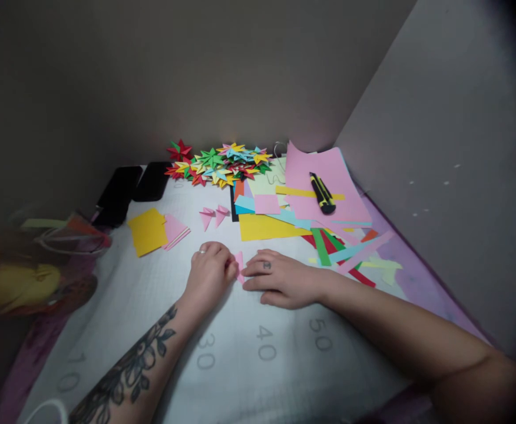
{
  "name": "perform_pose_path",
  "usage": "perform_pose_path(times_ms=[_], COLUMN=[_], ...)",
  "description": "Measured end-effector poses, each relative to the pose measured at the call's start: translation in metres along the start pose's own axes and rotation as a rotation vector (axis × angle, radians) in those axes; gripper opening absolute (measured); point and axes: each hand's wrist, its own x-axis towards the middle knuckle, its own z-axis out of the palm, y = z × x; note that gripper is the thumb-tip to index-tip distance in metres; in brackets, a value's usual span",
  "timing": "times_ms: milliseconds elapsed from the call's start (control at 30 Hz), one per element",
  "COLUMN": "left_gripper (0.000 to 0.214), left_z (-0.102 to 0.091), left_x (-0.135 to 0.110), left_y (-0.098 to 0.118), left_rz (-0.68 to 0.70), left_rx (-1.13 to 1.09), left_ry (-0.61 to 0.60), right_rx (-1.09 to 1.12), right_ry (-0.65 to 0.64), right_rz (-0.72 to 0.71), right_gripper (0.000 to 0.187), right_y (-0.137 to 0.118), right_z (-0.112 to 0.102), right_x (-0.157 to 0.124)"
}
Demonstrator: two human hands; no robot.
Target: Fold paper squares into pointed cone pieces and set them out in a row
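The left hand (211,268), its fingers curled, pinches the left edge of a small pink paper piece (240,267) at the middle of the tabletop (169,353), near its front-facing printed numbers. The right hand (282,278) lies palm down with fingers extended, fingertips at the piece's right edge; whether it grips too, I cannot tell. Just beyond the left hand stand two folded pink pieces (207,218), with yellow squares (146,232) and pink squares (177,231) to their left. Folded paper stars (212,159) are heaped against the wall. A black-and-yellow cutter (323,194) rests on pink sheets (350,182), and coloured strips (322,247) lie scattered nearer the right arm.
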Motion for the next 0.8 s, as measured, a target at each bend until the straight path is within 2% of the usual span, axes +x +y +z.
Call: perform_pose_path(times_ms=[333,533,800], left_gripper=[0.009,0.011,0.012], left_z=[0.003,0.0006,-0.0029], left_x=[-0.0006,-0.0003,-0.0003], left_y=[-0.0004,-0.0007,-0.0024], left_rz=[-0.017,-0.095,-0.103], left_rx=[0.015,0.03,0.036], left_ry=[0.001,-0.01,-0.005], right_rx=[-0.052,-0.061,-0.136], right_ry=[-0.032,-0.051,-0.106], right_rz=[0.018,0.015,0.004], right_gripper=[0.031,0.032,0.027], right_y=[-0.0014,-0.0057,-0.0101], right_z=[0.0023,-0.0032,0.0006], right_x=[0.0023,0.0025,0.0028])
